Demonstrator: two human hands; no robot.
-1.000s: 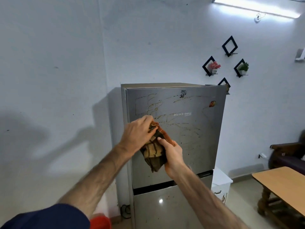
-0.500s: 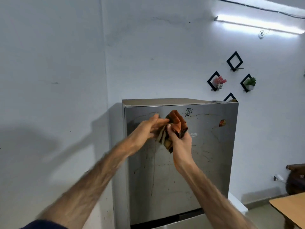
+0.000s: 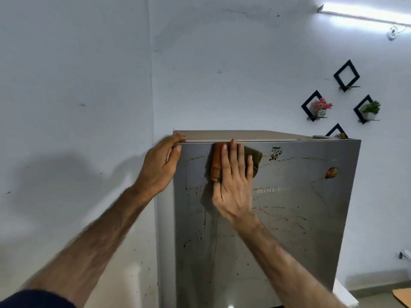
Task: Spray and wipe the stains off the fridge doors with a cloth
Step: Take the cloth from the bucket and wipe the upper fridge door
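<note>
A grey steel fridge stands in the room corner, and its upper door (image 3: 295, 230) is streaked with brown stain lines and drips. My right hand (image 3: 233, 185) lies flat with straight fingers on an orange and brown cloth (image 3: 253, 157), pressing it against the door just under the top edge. My left hand (image 3: 161, 165) grips the fridge's top left corner, fingers curled over the top and thumb on the front. No spray bottle is in view.
The white wall (image 3: 77, 107) runs close along the fridge's left side. Black diamond wall shelves (image 3: 347, 76) with small plants hang at the upper right. A round sticker (image 3: 331, 173) sits on the door's right side. A wooden table corner (image 3: 402, 296) shows at bottom right.
Both hands held the bunched cloth in front of the door. Now my right hand alone presses it flat near the top edge, and my left hand has moved to grip the fridge's top left corner.
</note>
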